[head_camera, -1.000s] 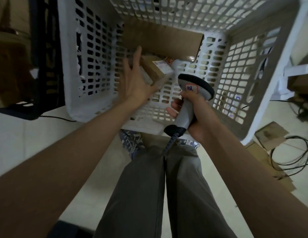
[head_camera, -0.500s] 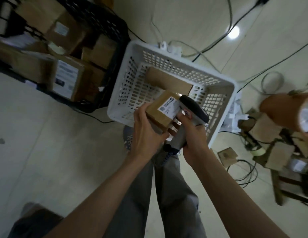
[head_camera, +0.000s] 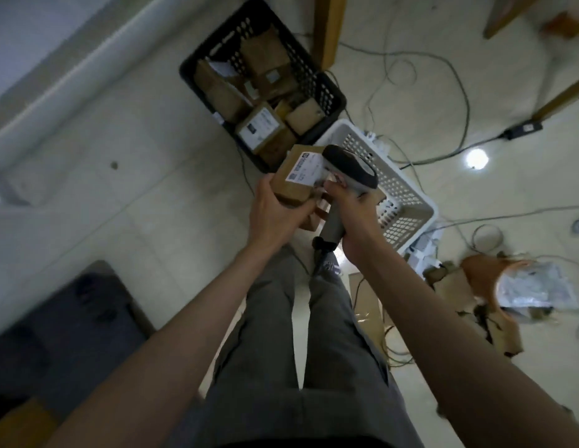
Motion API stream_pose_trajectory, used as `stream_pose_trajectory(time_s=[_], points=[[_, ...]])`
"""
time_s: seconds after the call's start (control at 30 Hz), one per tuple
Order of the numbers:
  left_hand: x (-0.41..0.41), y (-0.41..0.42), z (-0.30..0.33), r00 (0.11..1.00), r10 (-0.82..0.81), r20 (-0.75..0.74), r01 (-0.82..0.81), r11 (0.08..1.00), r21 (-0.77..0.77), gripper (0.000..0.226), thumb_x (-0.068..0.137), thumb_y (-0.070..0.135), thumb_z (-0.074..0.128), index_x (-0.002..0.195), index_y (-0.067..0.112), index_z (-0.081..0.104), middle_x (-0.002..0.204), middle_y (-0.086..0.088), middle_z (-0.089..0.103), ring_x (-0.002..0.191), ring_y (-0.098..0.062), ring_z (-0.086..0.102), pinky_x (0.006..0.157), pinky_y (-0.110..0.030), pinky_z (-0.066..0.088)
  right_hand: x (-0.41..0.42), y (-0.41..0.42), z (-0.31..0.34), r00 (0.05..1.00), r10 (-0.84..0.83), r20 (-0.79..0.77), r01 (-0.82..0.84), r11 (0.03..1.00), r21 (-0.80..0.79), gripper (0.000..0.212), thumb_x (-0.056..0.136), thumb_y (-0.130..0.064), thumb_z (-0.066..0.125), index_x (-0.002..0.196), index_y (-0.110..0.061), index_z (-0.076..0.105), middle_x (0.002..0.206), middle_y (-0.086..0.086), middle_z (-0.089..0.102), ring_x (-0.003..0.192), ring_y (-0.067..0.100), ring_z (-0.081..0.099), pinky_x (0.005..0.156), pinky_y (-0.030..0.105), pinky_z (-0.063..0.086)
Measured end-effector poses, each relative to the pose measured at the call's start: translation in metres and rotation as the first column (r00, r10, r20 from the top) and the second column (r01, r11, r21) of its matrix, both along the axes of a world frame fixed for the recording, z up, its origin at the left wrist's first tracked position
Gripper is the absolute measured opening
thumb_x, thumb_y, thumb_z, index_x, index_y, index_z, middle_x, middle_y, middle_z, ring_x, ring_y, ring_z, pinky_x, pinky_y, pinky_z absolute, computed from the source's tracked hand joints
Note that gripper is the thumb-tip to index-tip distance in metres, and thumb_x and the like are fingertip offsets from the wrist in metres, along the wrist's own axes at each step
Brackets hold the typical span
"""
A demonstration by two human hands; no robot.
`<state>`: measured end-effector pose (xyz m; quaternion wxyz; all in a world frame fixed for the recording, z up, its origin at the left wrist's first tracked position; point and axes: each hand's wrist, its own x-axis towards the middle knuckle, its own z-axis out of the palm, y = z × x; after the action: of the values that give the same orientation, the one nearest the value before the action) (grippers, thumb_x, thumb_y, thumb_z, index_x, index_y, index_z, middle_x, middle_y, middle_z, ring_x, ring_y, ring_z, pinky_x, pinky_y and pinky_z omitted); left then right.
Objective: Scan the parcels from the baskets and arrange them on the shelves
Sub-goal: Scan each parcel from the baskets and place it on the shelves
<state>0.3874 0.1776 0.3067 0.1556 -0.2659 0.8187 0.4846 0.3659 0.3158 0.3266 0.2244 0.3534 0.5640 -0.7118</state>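
A small brown cardboard parcel (head_camera: pixel 289 181) with a white label facing up sits tilted above the white basket (head_camera: pixel 407 202) — beside it the black basket (head_camera: pixel 327 88) holds more brown parcels.

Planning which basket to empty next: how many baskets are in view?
2. A black basket, full of parcels, stands on the floor ahead; a white basket sits beside it, partly behind the hands. Others may lie outside the frame.

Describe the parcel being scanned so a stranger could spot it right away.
Find the white basket on the floor beside the black basket. Above its near corner, the left hand grips a small cardboard parcel. Unlike the black basket's parcels, it is held aloft, its white label facing the scanner.
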Motion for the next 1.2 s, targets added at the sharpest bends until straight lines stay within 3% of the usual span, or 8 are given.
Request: stream_pose_trajectory(time_s=[0.13, 0.27, 0.5, 0.6, 0.77, 0.9, 1.03, 1.2], points=[[0.033, -0.021, 0.038, 0.966, 0.226, 0.122, -0.238, 0.967, 0.092, 0.072, 0.069, 0.044, 0.083, 0.125, 0.021, 0.044, 0.118, 0.004, 0.059, 0.105, -0.012, 0.060, 0.073, -0.017, 0.051, 0.022, -0.019, 0.044, 0.957, 0.242, -0.158, -0.221, 0.965, 0.144, 0.028, 0.090, -0.013, 0.073, 0.116, -0.021, 0.065, 0.095, -0.012, 0.074, 0.086, -0.004, 0.070, 0.072, 0.019, 0.060], [0.065, -0.045, 0.069, 0.895, 0.423, 0.144, -0.444, 0.877, 0.183, 0.063, 0.076, 0.031, 0.085, 0.119, 0.019, 0.041, 0.102, 0.010, 0.057, 0.085, 0.002, 0.057, 0.049, -0.005, 0.043, 0.043, -0.044, 0.086, 0.809, 0.527, -0.262, -0.486, 0.849, 0.206, 0.028, 0.094, -0.012, 0.070, 0.121, -0.019, 0.066, 0.114, 0.006, 0.073, 0.104, 0.017, 0.071, 0.089, 0.043, 0.060], [0.133, -0.105, 0.126, 0.781, 0.611, 0.130, -0.622, 0.739, 0.258, 0.073, 0.079, 0.049, 0.078, 0.134, 0.016, 0.045, 0.120, 0.000, 0.063, 0.105, -0.014, 0.062, 0.076, -0.025, 0.049, 0.066, -0.110, 0.150, 0.564, 0.752, -0.341, -0.726, 0.648, 0.229, 0.044, 0.091, -0.013, 0.074, 0.134, -0.011, 0.062, 0.123, 0.007, 0.071, 0.112, 0.019, 0.068, 0.095, 0.036, 0.058], [0.161, -0.140, 0.149, 0.738, 0.669, 0.090, -0.660, 0.687, 0.306, 0.057, 0.074, 0.053, 0.077, 0.119, 0.024, 0.060, 0.110, 0.001, 0.071, 0.099, -0.012, 0.066, 0.073, -0.023, 0.048, 0.068, -0.150, 0.174, 0.485, 0.792, -0.370, -0.790, 0.579, 0.204, 0.040, 0.091, -0.005, 0.073, 0.129, -0.011, 0.063, 0.121, 0.009, 0.071, 0.106, 0.015, 0.069, 0.091, 0.033, 0.059], [0.198, -0.204, 0.178, 0.700, 0.713, 0.040, -0.686, 0.655, 0.317, 0.035, 0.069, 0.049, 0.078, 0.096, 0.034, 0.061, 0.081, 0.017, 0.074, 0.091, -0.005, 0.066, 0.075, -0.023, 0.049, 0.065, -0.206, 0.200, 0.356, 0.839, -0.411, -0.855, 0.470, 0.219, 0.031, 0.091, 0.008, 0.066, 0.108, -0.018, 0.066, 0.092, -0.005, 0.073, 0.081, 0.006, 0.072, 0.066, 0.024, 0.061], [0.207, -0.252, 0.189, 0.701, 0.713, 0.011, -0.679, 0.662, 0.319, 0.032, 0.072, 0.042, 0.084, 0.097, 0.032, 0.065, 0.083, 0.015, 0.075, 0.093, -0.006, 0.068, 0.079, -0.024, 0.052, 0.057, -0.226, 0.217, 0.216, 0.893, -0.395, -0.872, 0.358, 0.333, 0.033, 0.091, 0.000, 0.070, 0.108, -0.028, 0.066, 0.096, -0.007, 0.073, 0.087, 0.008, 0.072, 0.074, 0.031, 0.063], [0.206, -0.283, 0.198, 0.700, 0.714, -0.026, -0.675, 0.673, 0.303, 0.026, 0.077, 0.035, 0.084, 0.094, 0.029, 0.066, 0.076, 0.014, 0.075, 0.088, -0.007, 0.067, 0.078, -0.026, 0.053, 0.048, -0.230, 0.234, 0.045, 0.935, -0.353, -0.834, 0.230, 0.501, 0.039, 0.089, -0.003, 0.072, 0.125, -0.015, 0.064, 0.111, 0.000, 0.072, 0.102, 0.017, 0.069, 0.079, 0.039, 0.064], [0.203, -0.302, 0.210, 0.704, 0.708, -0.052, -0.671, 0.688, 0.277, 0.040, 0.059, 0.041, 0.084, 0.094, 0.028, 0.069, 0.088, 0.008, 0.075, 0.091, -0.009, 0.067, 0.080, -0.027, 0.053, 0.041, -0.230, 0.257, -0.236, 0.934, -0.269, -0.675, 0.042, 0.737, 0.027, 0.084, -0.003, 0.074, 0.108, -0.010, 0.065, 0.105, 0.005, 0.069, 0.099, 0.021, 0.065, 0.085, 0.043, 0.056]])
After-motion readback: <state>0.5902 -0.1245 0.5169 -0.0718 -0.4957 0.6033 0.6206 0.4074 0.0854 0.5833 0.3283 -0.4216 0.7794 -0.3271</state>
